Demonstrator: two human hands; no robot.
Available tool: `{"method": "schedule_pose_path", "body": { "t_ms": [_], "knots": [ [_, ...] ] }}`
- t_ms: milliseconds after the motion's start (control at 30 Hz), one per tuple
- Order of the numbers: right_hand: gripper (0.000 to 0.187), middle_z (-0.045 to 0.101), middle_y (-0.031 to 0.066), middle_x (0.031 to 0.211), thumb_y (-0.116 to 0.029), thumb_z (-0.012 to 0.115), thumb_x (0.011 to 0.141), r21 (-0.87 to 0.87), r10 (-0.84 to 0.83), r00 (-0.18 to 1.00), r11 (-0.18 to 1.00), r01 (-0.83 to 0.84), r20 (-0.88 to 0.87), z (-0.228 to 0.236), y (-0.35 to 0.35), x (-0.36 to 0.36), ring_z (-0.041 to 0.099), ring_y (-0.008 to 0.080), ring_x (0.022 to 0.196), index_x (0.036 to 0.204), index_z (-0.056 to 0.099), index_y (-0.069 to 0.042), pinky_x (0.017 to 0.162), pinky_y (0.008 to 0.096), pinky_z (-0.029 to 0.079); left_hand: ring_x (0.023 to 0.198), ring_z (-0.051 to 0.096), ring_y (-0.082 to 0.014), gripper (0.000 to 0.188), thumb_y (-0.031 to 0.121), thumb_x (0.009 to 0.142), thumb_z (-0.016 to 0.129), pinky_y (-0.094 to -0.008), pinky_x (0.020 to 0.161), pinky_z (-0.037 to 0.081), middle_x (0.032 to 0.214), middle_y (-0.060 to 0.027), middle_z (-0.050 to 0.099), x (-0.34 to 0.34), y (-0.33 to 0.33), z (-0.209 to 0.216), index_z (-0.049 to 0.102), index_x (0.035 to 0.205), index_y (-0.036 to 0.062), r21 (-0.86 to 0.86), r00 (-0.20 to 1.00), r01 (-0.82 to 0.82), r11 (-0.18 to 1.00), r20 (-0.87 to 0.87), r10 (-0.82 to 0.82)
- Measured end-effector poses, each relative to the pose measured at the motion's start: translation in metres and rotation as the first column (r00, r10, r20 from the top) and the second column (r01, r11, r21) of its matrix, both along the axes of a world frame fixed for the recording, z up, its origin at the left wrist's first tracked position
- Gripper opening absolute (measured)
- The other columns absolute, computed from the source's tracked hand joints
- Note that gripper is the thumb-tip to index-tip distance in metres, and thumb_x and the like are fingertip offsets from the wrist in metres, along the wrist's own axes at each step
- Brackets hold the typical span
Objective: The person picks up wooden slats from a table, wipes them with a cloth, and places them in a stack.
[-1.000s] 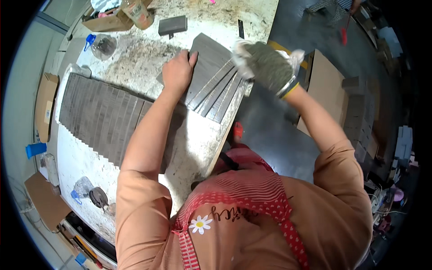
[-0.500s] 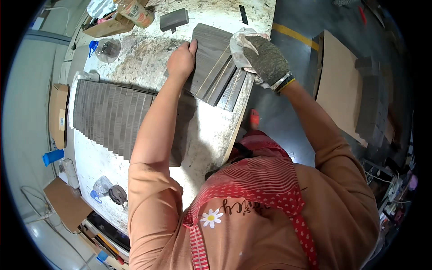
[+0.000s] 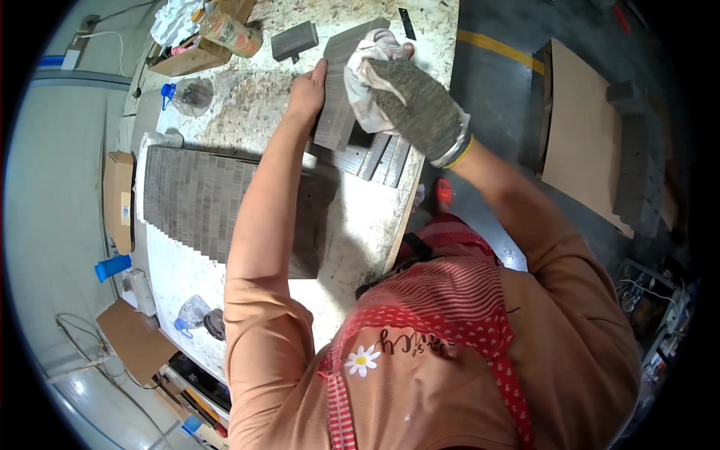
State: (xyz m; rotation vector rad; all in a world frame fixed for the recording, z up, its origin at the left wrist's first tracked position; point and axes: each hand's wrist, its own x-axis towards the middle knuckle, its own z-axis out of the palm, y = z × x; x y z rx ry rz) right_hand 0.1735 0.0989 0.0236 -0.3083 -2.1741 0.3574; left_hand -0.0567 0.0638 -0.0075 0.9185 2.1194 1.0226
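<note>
My bare left hand (image 3: 307, 91) grips the left edge of a flat grey panel (image 3: 334, 112), thumb and fingers closed on it. Bunched in my gloved right hand (image 3: 420, 105) is a white rag (image 3: 367, 86), pressed against the panel's face and covering part of it. The panel lies tilted over several grey strips (image 3: 379, 161) with pale edges, near the table's right edge. Left of my left forearm, a fanned row of similar grey pieces (image 3: 199, 199) spreads across the table.
A grey block (image 3: 294, 42), an orange-capped bottle (image 3: 232, 34), a clear plastic bottle (image 3: 193, 97) with a blue cap and a black ruler (image 3: 407, 24) lie on the stained worktable (image 3: 352, 214). A large cardboard sheet (image 3: 585, 135) with grey pieces stands on the right.
My right hand and rag have moved left, from the strips' right end onto the panel. The panel now sits apart from the strips beneath, more of which show. The whole view has shifted slightly.
</note>
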Motion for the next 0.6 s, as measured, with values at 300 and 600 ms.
{"method": "schedule_pose_path", "body": {
  "t_ms": [300, 600],
  "knots": [
    [0.057, 0.044, 0.0071, 0.145, 0.0, 0.053, 0.091, -0.836, 0.574, 0.746, 0.179, -0.518, -0.339, -0.003, -0.047, 0.004, 0.043, 0.0198, 0.133, 0.145, 0.036, -0.009, 0.108, 0.0316, 0.039, 0.08, 0.065, -0.0219, 0.059, 0.043, 0.101, 0.043, -0.0351, 0.075, 0.05, 0.09, -0.0175, 0.07, 0.006, -0.013, 0.014, 0.066, 0.1, -0.0113, 0.141, 0.956, -0.091, 0.986, 0.29, 0.046],
    [0.044, 0.053, 0.0129, 0.135, -0.011, 0.047, 0.095, -0.529, 0.588, 0.433, 0.011, -0.849, -0.683, -0.069, -0.104, -0.03, 0.048, 0.0195, 0.128, 0.138, 0.044, -0.002, 0.108, 0.032, 0.038, 0.07, 0.062, -0.0207, 0.062, 0.052, 0.098, 0.043, -0.0334, 0.065, 0.05, 0.079, -0.0148, 0.066, -0.014, -0.021, 0.014, 0.065, 0.103, -0.0058, 0.142, 0.99, -0.114, 0.983, 0.099, 0.1]
  ]
}}
